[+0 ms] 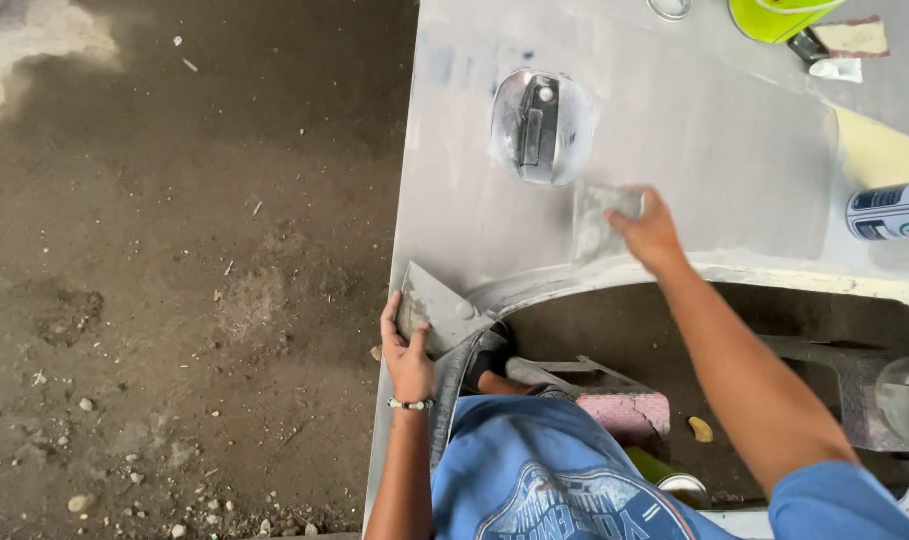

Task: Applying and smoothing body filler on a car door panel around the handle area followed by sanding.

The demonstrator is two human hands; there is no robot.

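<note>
Grey car panel (pixel 694 150), grey spreader (pixel 599 215), pink brick (pixel 629 412), yellow-green container (pixel 769 18)

We see the panel (pixel 674 150) standing right of the dirt floor (pixel 174 300). The fuel flap (pixel 541 125) sits on the panel, above the wheel arch opening (pixel 714 380). Our right hand (pixel 649 232) presses a sheet, maybe sandpaper (pixel 596 218), just below the flap. Our left hand (pixel 409 355) holds a spreader (pixel 432 308) at the panel's left edge. A can (pixel 892 210) lies far right.
</note>
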